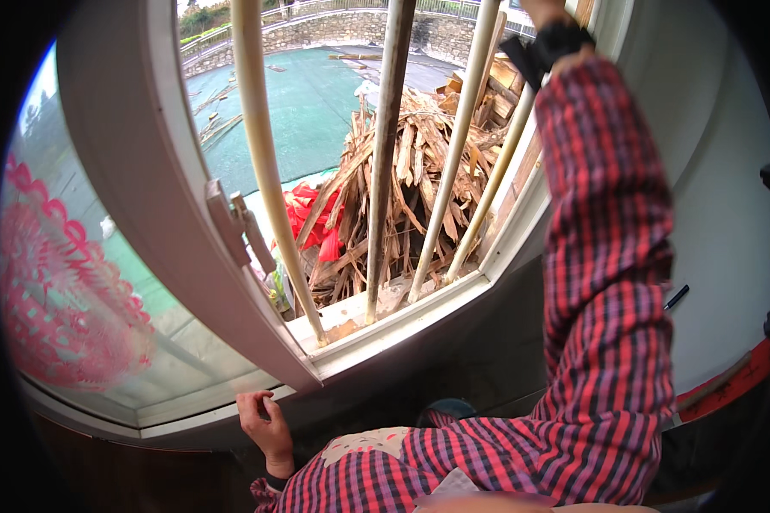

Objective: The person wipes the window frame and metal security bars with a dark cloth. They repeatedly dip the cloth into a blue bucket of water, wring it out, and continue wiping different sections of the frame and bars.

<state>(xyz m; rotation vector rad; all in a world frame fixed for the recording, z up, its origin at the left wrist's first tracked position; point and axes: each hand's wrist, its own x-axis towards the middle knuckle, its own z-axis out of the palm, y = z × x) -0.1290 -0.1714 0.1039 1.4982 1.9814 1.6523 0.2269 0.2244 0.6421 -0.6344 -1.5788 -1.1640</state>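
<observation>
My right arm, in a red and black checked sleeve, reaches up along the right side of the window frame point(398, 346). My right hand point(542, 11) is cut off by the top edge, so its fingers and anything in them are hidden; a black band or device point(552, 48) is on the wrist. My left hand point(266, 420) is at the lower sill of the sliding sash point(186, 192), fingers curled, with no object visible in it. Upright metal bars point(388, 154) stand in the window opening. A latch point(237, 224) is on the sash's edge.
Split wood point(417, 154) is piled outside behind the bars, beside red cloth or plastic point(314, 215). A red paper-cut decoration point(70, 295) is on the left pane. A dark pen or marker point(676, 297) lies against the white surface at right. Beyond is green ground point(282, 122) and a stone wall point(321, 29).
</observation>
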